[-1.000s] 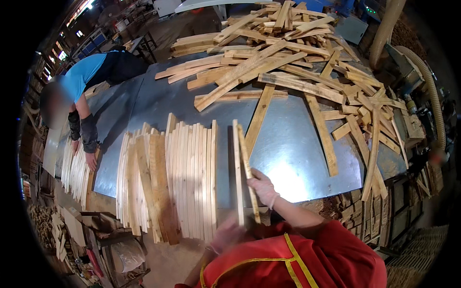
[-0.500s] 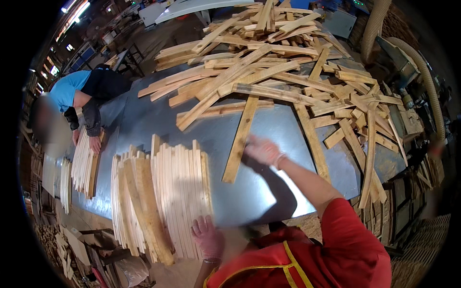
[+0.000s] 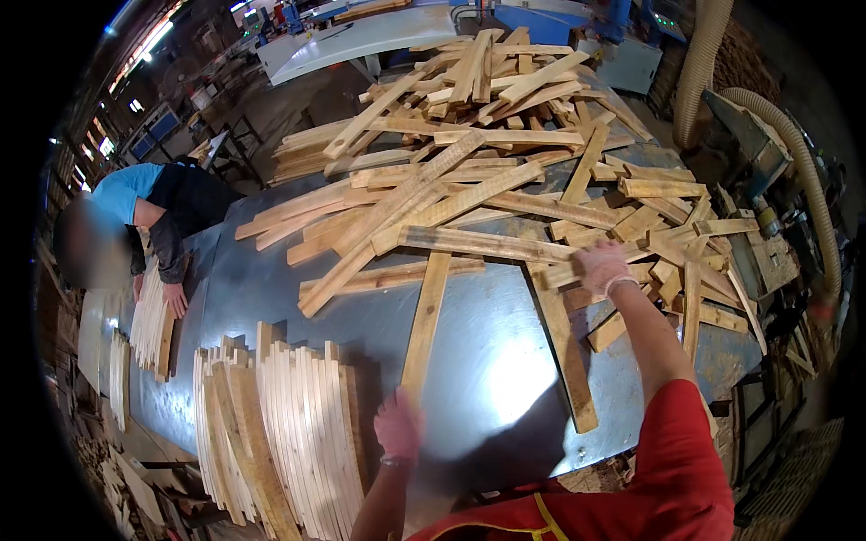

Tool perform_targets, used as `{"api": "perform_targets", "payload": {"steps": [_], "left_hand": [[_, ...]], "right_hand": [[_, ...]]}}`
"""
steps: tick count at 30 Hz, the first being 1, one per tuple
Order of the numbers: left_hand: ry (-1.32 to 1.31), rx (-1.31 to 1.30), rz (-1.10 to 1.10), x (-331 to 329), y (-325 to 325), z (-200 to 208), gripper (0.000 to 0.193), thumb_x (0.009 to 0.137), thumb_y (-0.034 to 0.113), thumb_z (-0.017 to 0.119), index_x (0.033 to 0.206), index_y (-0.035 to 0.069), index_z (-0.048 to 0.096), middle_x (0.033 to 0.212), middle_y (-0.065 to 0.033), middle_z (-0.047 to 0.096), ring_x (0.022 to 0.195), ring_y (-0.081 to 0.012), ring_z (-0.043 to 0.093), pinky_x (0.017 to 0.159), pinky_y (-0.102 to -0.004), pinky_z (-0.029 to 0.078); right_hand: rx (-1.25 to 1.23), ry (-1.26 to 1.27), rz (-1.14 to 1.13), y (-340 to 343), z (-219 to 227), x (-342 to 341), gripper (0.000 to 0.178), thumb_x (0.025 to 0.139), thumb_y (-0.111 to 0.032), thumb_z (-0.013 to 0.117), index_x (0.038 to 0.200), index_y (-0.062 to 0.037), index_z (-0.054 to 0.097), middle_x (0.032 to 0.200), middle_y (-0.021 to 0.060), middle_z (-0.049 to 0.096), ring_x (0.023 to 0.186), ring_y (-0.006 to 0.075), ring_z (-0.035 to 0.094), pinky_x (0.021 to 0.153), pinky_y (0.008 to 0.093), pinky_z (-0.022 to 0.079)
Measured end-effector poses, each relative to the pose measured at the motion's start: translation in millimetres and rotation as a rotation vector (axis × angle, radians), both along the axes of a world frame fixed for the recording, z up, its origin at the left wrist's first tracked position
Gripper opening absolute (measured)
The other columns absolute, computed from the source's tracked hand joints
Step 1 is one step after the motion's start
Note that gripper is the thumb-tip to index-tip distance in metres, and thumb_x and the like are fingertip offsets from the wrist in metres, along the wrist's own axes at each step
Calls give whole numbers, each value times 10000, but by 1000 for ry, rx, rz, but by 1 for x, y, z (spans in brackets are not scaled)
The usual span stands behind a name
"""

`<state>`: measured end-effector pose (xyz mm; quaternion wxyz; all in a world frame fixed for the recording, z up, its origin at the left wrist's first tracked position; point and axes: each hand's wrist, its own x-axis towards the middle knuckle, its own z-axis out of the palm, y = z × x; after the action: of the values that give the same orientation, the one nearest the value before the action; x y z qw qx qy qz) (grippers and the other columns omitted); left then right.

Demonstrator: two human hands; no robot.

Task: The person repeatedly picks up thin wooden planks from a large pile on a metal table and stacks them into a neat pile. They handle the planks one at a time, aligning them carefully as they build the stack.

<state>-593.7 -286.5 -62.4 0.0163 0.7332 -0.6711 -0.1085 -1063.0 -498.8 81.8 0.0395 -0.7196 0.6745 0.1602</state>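
Both left hand [image 3: 398, 427], at a slanting board [image 3: 425, 326], and right hand [image 3: 603, 267], on the heap [image 3: 505, 138], rest apart, grips unclear, seemingly picking wood; lifting likely needs firm holds.

From where I'm standing: right arm [image 3: 654, 338] reaching well forward, angled a bit inward, forearm bare below a short red sleeve [image 3: 684, 451]. Right hand [image 3: 603, 266] is farther out, back up, fingers bent. Left forearm [image 3: 382, 500] forward, slight inward slant; left hand [image 3: 398, 426] closer to the torso, fingers bent. Pink gloves on both, hands well apart. Can't confirm finger closure on either.
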Motion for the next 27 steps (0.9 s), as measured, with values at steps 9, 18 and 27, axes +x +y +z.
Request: {"api": "perform_targets", "payload": {"steps": [9, 18, 27], "left_hand": [[-18, 29, 10, -7, 80, 25, 706, 799, 393, 787, 1406, 122, 550, 1197, -162, 679, 1039, -421, 680, 843, -552, 574], [1210, 269, 163, 43, 139, 10, 387, 906, 166, 668, 1275, 49, 681, 1103, -124, 692, 928, -230, 654, 839, -366, 543], [1611, 504, 327, 50, 203, 71, 456, 1000, 183, 610, 1426, 22, 590, 1023, -7, 665, 916, -90, 600, 783, -296, 506]], "right_hand": [[-177, -271, 51, -52, -40, 90, 778, 811, -276, 773, 1526, -146, 496, 1391, 175, 666, 1303, 363, 633, 1137, 471, 449], [54, -140, 306, -9, 45, 169, 350, 829, -228, 704, 1141, -87, 777, 1139, 213, 764, 1117, 401, 727, 955, 488, 580], [22, -1050, -347, 127, -52, 284, 518, 832, -350, 676, 1179, 31, 731, 1073, 303, 754, 1027, 426, 743, 913, 451, 570]]}}
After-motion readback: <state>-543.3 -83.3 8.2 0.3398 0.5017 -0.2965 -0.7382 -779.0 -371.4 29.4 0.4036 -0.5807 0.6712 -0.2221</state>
